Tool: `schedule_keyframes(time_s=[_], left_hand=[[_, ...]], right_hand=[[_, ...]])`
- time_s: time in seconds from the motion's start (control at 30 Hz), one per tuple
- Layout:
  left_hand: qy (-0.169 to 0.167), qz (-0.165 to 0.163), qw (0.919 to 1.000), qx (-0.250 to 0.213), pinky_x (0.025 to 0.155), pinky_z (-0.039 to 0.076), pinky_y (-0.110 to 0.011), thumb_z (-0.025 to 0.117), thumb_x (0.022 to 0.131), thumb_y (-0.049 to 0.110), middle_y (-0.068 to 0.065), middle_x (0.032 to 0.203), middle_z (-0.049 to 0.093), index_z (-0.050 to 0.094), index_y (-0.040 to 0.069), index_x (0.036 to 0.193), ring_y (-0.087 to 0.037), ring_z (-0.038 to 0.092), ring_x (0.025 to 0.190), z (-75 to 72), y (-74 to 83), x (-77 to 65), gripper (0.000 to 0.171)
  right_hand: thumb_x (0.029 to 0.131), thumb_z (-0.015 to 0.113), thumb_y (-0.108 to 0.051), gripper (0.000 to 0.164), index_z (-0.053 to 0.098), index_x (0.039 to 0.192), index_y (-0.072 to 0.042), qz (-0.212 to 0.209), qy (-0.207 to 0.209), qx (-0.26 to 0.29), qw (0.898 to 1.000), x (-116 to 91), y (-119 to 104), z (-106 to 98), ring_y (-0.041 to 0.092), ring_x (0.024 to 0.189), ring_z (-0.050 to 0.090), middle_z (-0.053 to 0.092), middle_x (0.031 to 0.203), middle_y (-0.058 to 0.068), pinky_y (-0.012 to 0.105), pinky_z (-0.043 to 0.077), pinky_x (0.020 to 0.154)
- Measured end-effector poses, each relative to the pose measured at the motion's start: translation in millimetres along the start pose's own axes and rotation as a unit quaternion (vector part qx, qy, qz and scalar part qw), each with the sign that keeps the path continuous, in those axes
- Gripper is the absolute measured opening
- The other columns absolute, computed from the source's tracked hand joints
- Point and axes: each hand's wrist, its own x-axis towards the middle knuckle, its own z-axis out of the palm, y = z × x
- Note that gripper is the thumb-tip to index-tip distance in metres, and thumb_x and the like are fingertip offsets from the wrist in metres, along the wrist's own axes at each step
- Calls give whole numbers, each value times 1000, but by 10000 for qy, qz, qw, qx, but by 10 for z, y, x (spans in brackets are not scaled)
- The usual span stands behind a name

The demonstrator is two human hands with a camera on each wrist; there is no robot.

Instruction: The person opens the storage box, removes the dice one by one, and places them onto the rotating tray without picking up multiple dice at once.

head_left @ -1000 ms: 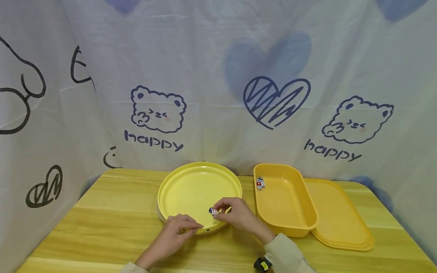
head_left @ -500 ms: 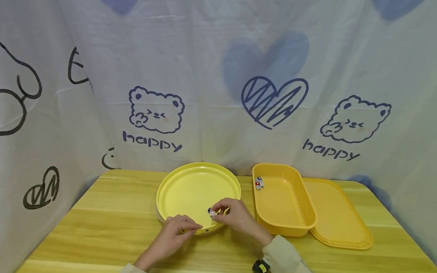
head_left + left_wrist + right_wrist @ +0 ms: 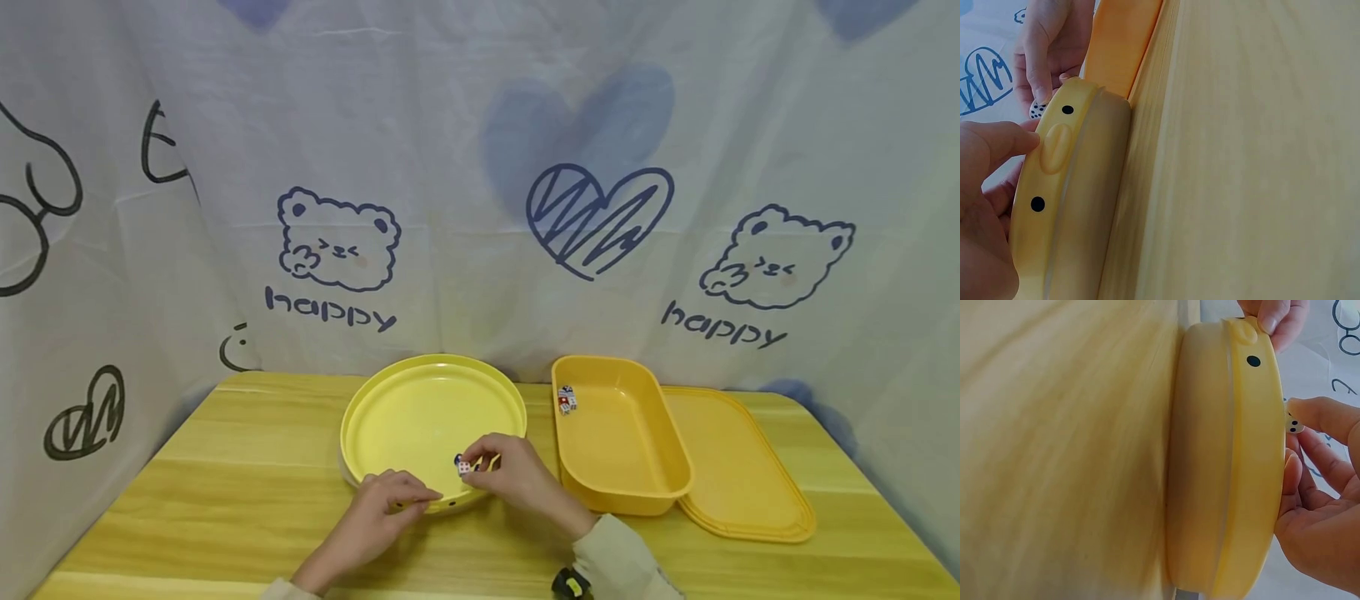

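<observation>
over the near part of the yellow tray (image 3: 405, 417), our right hand (image 3: 516, 477) pinches a white die (image 3: 464, 469) while our left hand (image 3: 378, 510) pinches the tray's rim. both hands barely shift from a second ago, so we judge the work paused. a pink-dotted face looks toward us; being a cube, the die shows no long axis.

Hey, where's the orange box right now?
In the head view, the orange box stands right of centre on the table, between the round yellow container and the flat orange lid, dice in its far left corner.
</observation>
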Motion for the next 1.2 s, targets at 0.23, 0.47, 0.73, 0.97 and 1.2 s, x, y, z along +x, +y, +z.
schedule_keyframes(time_s=[0.23, 0.47, 0.73, 0.97, 1.2], left_hand=[[-40, -16, 10000, -16, 76, 32, -33, 71, 85, 7, 13, 90, 68, 76, 16, 97, -4, 56, 84, -7, 4, 6, 16], [-54, -3, 9999, -91, 75, 31, -33, 71, 86, 9, 11, 90, 69, 76, 15, 97, -5, 56, 83, -18, 22, 15, 14], [-64, -115, 9999, -89, 76, 31, -34, 71, 85, 6, 16, 88, 67, 77, 17, 97, -2, 54, 83, -9, 10, 21, 18], [-73, -63, 9999, -64, 76, 31, -34, 71, 85, 6, 14, 89, 68, 77, 16, 97, -4, 56, 84, -13, 19, 24, 16], [-121, -106, 9999, -62, 76, 32, -34, 71, 86, 9, 12, 89, 68, 77, 16, 97, -6, 57, 85, -31, 30, 24, 14]], right_hand=[[82, 76, -9, 11, 71, 90, -4, -43, 27, -35, 10000, 1, 12, 1, 8, 71, 55, 66, 88, -1, 25, 46, 64], [81, 74, -4, 15, 71, 95, 0, -58, 37, 7, 10000, 1, 14, -3, 10, 73, 56, 66, 90, 1, 25, 47, 66], [81, 74, -5, 15, 71, 96, 0, -18, 49, 8, 10000, -3, 5, -19, 10, 73, 56, 66, 91, 2, 25, 47, 66], [82, 74, -5, 16, 71, 96, 0, 51, 1, 62, 10000, 2, 2, -36, 10, 75, 57, 67, 92, 4, 25, 47, 67], [82, 73, -5, 18, 70, 98, 1, 111, 42, 335, 9994, -5, -115, -145, 17, 81, 59, 68, 96, 12, 25, 49, 69]])
